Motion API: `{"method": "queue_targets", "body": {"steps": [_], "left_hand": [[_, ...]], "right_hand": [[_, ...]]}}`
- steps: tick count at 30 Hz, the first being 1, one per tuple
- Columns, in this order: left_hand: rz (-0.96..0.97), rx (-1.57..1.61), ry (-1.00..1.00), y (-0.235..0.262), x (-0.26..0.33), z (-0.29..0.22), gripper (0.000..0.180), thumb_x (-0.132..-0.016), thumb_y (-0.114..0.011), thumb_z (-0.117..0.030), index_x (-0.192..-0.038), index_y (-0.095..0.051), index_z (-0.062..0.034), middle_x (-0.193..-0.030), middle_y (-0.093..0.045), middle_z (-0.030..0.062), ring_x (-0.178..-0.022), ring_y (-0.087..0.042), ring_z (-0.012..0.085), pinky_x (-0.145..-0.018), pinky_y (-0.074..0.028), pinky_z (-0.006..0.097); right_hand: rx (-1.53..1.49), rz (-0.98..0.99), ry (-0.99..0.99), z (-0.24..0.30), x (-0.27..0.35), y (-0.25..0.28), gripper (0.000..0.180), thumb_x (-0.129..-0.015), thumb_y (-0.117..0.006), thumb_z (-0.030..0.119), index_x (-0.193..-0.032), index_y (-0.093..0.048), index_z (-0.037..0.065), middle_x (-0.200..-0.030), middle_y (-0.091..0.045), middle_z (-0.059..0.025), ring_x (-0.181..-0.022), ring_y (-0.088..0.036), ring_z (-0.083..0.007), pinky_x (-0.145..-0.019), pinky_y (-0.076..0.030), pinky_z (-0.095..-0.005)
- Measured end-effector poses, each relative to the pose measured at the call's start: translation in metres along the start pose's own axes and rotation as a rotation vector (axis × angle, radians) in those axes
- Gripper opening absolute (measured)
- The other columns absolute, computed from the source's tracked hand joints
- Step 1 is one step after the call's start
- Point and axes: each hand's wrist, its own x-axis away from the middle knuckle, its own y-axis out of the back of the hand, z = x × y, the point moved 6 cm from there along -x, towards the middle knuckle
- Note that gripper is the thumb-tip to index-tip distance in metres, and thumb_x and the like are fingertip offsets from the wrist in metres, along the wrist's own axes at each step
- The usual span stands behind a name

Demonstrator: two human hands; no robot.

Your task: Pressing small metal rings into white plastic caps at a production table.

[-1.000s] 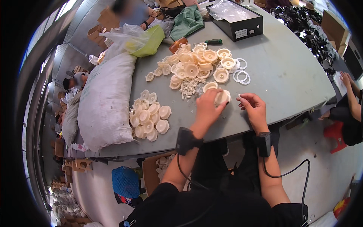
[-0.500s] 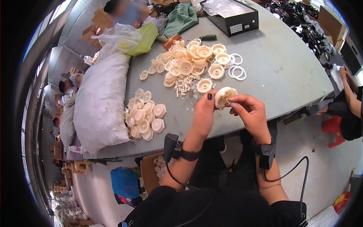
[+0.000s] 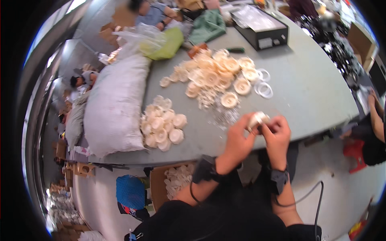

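Near the table's front edge, my left hand (image 3: 239, 137) grips a round cream-coloured plastic cap (image 3: 258, 118) by its side. My right hand (image 3: 277, 135) has its fingertips bunched against the cap's near side; any small part between them is hidden and blurred. Beyond my hands lies a heap of similar cream caps (image 3: 212, 78), beside small pale cylindrical pieces (image 3: 206, 98) and tiny clear bits (image 3: 227, 115). A second pile of caps (image 3: 163, 127) sits to the left, most of them face down.
White rings (image 3: 263, 90) lie right of the heap. At the back stand a black box (image 3: 261, 34), a green cloth (image 3: 208, 26) and a screwdriver (image 3: 235, 50). A large white sack (image 3: 114, 108) fills the table's left. Below is a carton of pale parts (image 3: 160, 185). Other people work around the table.
My view has shifted, so the table's contents appear farther right. Both hands have come closer to me with the cap, which is now tilted differently, and the right fingers are more bunched.
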Motion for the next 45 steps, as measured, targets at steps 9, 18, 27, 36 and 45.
{"method": "queue_targets", "body": {"steps": [9,18,27,36,45], "left_hand": [[0.219,0.044,0.116,-0.003,0.001,0.009,0.027,-0.082,-0.055,-0.007,-0.108,-0.055,-0.0032,-0.088,-0.062,0.0122,-0.077,-0.061,0.0203,-0.069,-0.047,0.03],[0.303,0.543,0.231,-0.008,0.008,0.014,0.023,-0.087,-0.053,-0.008,-0.108,-0.054,-0.0003,-0.094,-0.059,0.0028,-0.085,-0.055,0.009,-0.072,-0.047,0.023],[0.266,0.737,0.428,0.001,0.018,0.027,0.03,-0.08,-0.059,-0.009,-0.108,-0.055,-0.0005,-0.099,-0.061,0.0081,-0.089,-0.06,0.0153,-0.074,-0.05,0.028],[0.225,0.682,0.307,0.02,0.024,0.035,0.034,-0.087,-0.058,-0.026,-0.11,-0.051,-0.002,-0.101,-0.061,0.0094,-0.088,-0.062,0.0174,-0.072,-0.049,0.027],[0.216,0.671,0.358,0.015,0.027,0.036,0.03,-0.087,-0.056,-0.018,-0.111,-0.051,-0.0006,-0.1,-0.061,0.0103,-0.088,-0.061,0.0172,-0.072,-0.05,0.029]], "right_hand": [[0.136,0.122,-0.135,-0.001,0.009,0.011,0.02,-0.08,-0.063,0.005,-0.095,-0.049,0.001,-0.056,-0.052,0.0009,-0.047,-0.047,-0.0037,-0.044,-0.035,-0.0177],[0.162,0.223,-0.144,0.016,0.01,0.006,0.025,-0.081,-0.064,0.01,-0.095,-0.045,0.003,-0.06,-0.059,-0.0041,-0.045,-0.05,-0.0057,-0.041,-0.037,-0.0173],[0.159,0.364,-0.098,0.059,0.01,0.001,0.026,-0.078,-0.063,0.006,-0.1,-0.051,0.001,-0.07,-0.062,-0.0083,-0.059,-0.056,-0.0104,-0.052,-0.043,-0.022],[-0.559,0.673,0.005,0.219,0.089,-0.09,0.016,-0.085,-0.06,0.024,-0.086,-0.054,0.01,-0.082,-0.062,-0.0102,-0.075,-0.057,-0.0256,-0.065,-0.046,-0.04],[-0.864,1.276,0.485,0.242,0.105,-0.081,0.012,-0.085,-0.049,0.01,-0.083,-0.061,0.012,-0.076,-0.059,-0.0056,-0.063,-0.056,-0.0176,-0.058,-0.04,-0.0295]]}}
